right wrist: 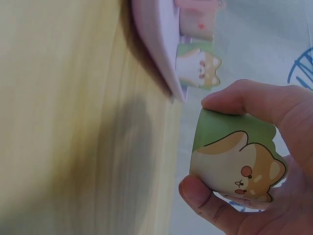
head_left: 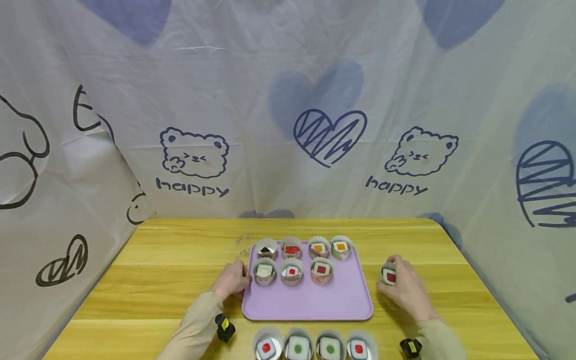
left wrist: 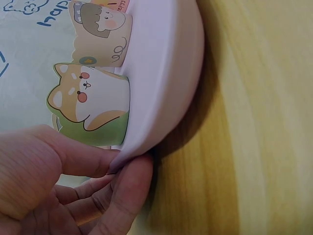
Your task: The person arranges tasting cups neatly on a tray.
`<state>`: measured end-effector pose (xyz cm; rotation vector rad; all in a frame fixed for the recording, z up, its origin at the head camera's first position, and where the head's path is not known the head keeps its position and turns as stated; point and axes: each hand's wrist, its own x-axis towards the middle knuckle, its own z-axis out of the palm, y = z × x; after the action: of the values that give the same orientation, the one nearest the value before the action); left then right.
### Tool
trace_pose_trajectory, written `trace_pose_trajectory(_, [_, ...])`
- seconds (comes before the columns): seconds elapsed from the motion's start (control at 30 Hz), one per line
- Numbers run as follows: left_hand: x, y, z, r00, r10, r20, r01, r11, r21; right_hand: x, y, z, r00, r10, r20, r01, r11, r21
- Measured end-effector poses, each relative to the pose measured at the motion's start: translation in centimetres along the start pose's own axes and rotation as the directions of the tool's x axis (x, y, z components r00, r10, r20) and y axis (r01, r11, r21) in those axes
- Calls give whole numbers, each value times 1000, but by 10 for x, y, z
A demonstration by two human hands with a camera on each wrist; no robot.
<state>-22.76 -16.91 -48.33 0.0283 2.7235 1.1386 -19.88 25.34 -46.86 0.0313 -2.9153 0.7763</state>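
Note:
My left hand (head_left: 233, 280) is at the left side of a lilac tray (head_left: 310, 304), thumb and fingers pinching its rim in the left wrist view. A dog-printed paper cup (left wrist: 93, 100) stands on the tray close to those fingers. To the right of the tray, my right hand (head_left: 407, 290) holds another paper cup (right wrist: 234, 156) with a dog print on green between thumb and fingers, raised over the table. Inside it sits a white piece with a dark red square top (head_left: 389, 275). Two rows of similar cups fill the tray's back part.
In front of the tray, a row of paper cups (head_left: 299, 347) holds white pieces with red or green dots. The wooden table (head_left: 180, 252) ends at a printed cloth backdrop (head_left: 279, 200). Black wrist cameras (head_left: 224, 327) are strapped over both sleeves.

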Motion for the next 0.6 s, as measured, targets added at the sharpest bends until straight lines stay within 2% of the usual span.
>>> trace_pose_trajectory(0.27, [-1, 1, -1, 1000, -3, 6, 3, 1000, 8, 6, -16, 10, 999, -44, -2, 44, 999, 6])
trace_pose_trajectory(0.6, [-1, 1, -1, 1000, -3, 10, 3, 1000, 5, 14, -37, 20, 996, -79, 40, 78, 997, 29])
